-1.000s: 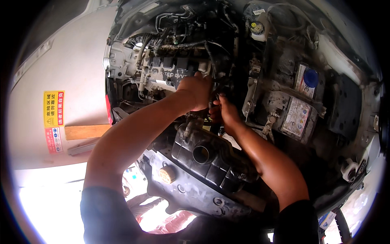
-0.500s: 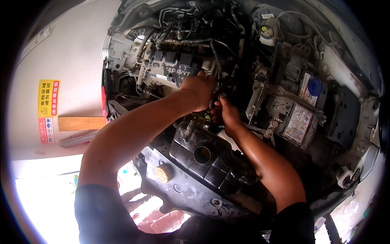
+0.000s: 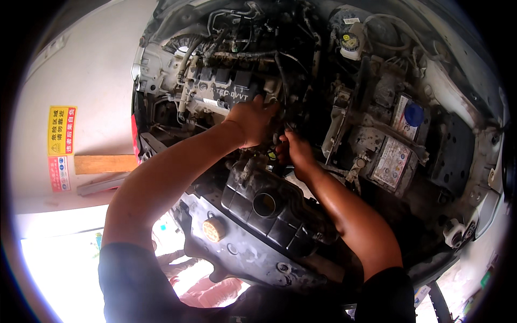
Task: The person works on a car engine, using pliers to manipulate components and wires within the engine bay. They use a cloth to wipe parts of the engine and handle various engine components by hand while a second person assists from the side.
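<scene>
Both my arms reach into a car's engine bay. My left hand (image 3: 251, 123) is curled at the right end of the dark engine cover (image 3: 226, 90), its fingers bent over something I cannot make out. Close by on the right, my right hand (image 3: 296, 153) is closed with the thumb on top, low among dark hoses and fittings. What it grips is hidden by the fingers and shadow. Just below the hands sits a black plastic tank (image 3: 250, 195) with a round uncovered opening. A tan round cap (image 3: 214, 230) rests on the grey front panel (image 3: 245, 257).
To the right are a dusty battery (image 3: 392, 161), a blue round cap (image 3: 414, 114) and a fluid reservoir (image 3: 351, 46) with a yellow-marked lid. A wooden bar (image 3: 105, 164) stands out by the wall at left. Pink cloth (image 3: 212, 290) shows beyond the front panel.
My left hand has shifted slightly left along the engine's end. My right hand stays closed at nearly the same spot. The whole view has drifted a little.
</scene>
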Available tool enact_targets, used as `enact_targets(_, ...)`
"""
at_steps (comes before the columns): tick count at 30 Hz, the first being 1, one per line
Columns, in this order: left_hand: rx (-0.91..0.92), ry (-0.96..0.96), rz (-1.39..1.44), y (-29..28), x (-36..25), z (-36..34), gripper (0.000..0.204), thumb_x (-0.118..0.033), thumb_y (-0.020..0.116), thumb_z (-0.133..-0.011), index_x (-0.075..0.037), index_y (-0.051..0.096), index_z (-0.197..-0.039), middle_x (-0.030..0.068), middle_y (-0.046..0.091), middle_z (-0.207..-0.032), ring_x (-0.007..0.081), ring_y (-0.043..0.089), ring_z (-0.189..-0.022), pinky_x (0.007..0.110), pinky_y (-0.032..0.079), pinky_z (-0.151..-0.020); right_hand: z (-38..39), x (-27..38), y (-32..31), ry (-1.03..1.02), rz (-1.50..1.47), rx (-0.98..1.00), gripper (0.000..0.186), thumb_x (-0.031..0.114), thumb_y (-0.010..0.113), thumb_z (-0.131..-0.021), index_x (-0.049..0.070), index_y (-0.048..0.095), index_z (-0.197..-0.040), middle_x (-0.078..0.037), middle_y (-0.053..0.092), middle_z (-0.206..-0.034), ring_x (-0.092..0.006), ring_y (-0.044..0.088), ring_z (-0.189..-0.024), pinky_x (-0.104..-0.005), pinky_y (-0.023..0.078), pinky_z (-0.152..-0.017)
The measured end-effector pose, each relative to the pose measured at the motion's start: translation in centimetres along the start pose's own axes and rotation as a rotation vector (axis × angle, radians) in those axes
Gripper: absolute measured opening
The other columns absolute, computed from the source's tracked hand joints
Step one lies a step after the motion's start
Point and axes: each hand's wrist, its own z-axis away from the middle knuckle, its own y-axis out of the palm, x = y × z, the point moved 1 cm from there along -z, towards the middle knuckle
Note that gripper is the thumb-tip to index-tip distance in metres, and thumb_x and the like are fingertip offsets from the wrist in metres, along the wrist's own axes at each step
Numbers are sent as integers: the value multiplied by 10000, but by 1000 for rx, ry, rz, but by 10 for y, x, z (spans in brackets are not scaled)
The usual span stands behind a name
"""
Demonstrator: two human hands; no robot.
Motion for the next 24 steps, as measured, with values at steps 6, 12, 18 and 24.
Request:
enact_targets(6, -56, 76, -218, 9, -6, 4, 561, -343, 739, -778, -118, 662, -1286, 192, 563, -1217, 379, 585, -1175, 466, 516, -929, 6, 2, 1, -21, 12, 17, 395, 462, 531, -1027, 75, 609, -1057, -70, 655, -757, -165, 590, -588, -322, 477, -533)
enact_targets(12, -107, 55, -659, 4, -32, 6, 325, -311, 648, -869, -96, 776, -1076, 268, 432, -1509, 407, 422, -1386, 520, 426, -1073, 8, 1, -10, -71, 119, 54, 304, 360, 567, -1029, 62, 627, -1040, -88, 668, -792, -185, 617, -618, -338, 507, -562)
enact_targets(18, -117, 178, -389, -15, 22, 40, 291, -247, 619, -908, -97, 768, -1108, 217, 445, -1531, 422, 495, -1320, 511, 440, -1100, 23, 2, -4, -27, 417, 119, 256, 275, 581, -998, 37, 666, -1040, -87, 704, -880, -188, 662, -721, -339, 532, -649)
enact_targets(24, -265, -97, 370, 4, 85, 143, 287, -206, 636, -947, -88, 699, -1200, 190, 519, -1422, 404, 523, -1282, 450, 454, -1086, 90, 60, 19, -320, 1336, 218, 319, 207, 567, -969, -1, 683, -1181, -197, 735, -1098, -339, 705, -1008, -410, 534, -888)
